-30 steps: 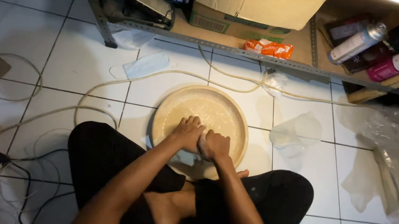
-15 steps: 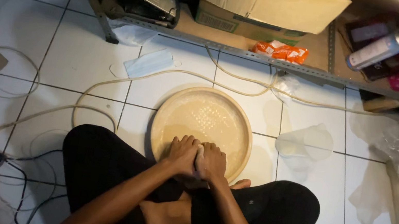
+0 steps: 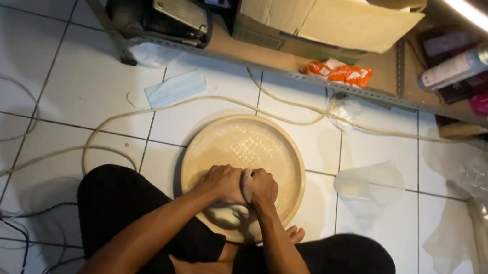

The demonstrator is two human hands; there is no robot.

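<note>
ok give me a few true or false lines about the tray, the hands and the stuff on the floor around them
1. Both hands, left hand and right hand, are pressed together over the round tray. True.
2. The tray stands on the metal shelf. False: it lies on the tiled floor in front of the person's crossed legs.
3. A face mask lies on the floor left of the tray. True.
4. The orange packet lies inside the tray. False: it lies on the shelf beside the cardboard box.
</note>
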